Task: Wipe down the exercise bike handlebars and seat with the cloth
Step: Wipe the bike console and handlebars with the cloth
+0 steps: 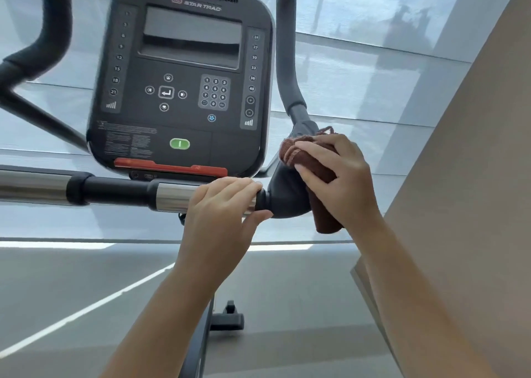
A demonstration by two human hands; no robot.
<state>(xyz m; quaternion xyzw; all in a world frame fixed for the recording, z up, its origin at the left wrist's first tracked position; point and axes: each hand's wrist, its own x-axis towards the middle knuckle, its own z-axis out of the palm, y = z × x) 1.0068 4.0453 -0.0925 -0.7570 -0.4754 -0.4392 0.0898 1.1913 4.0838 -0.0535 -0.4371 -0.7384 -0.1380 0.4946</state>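
Observation:
The exercise bike's handlebar runs across the middle as a horizontal bar (115, 189) with chrome and black sections. Its right end bends at a dark padded elbow (284, 196) into an upright black grip (286, 56). My left hand (221, 202) is wrapped around the chrome section just left of the elbow. My right hand (336, 176) presses a bunched brown cloth (324, 217) against the right side of the elbow. The cloth hangs a little below my palm. The seat is out of view.
The black console (184, 73) with screen, keypad and green button stands just above the bar. Another black grip (54, 24) curves up at the far left. A beige wall (465, 176) stands close on the right. The bike's base foot (230, 317) rests on grey floor.

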